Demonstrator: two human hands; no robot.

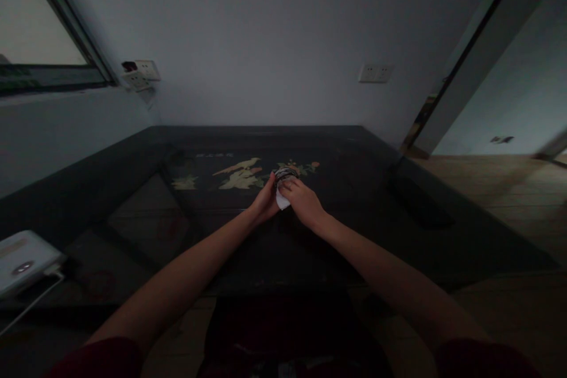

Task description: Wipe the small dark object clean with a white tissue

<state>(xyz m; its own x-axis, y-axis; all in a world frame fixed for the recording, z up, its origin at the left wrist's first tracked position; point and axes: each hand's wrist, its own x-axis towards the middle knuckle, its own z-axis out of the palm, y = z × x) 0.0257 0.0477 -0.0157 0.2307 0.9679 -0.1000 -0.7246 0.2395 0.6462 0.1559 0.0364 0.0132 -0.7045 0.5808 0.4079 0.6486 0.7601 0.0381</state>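
Both my hands meet over the middle of a dark, glossy table (310, 260). Between them is a small rounded object (287, 172) with dark and light bands, its kind too small and dim to make out. My left hand (266, 198) is closed round its left side, thumb up along the edge. Closed over its front and right is my right hand (303, 198), fingers bent across it. A white piece of tissue or cloth (282, 199) hangs down between the palms, its upper part hidden under my right fingers.
A bird-and-flower picture (241, 176) decorates the tabletop. At the left edge sits a white device (26, 263) with a cable. A dark flat object (419, 201) lies at the right. Wall sockets (375, 73) are above the table's back edge.
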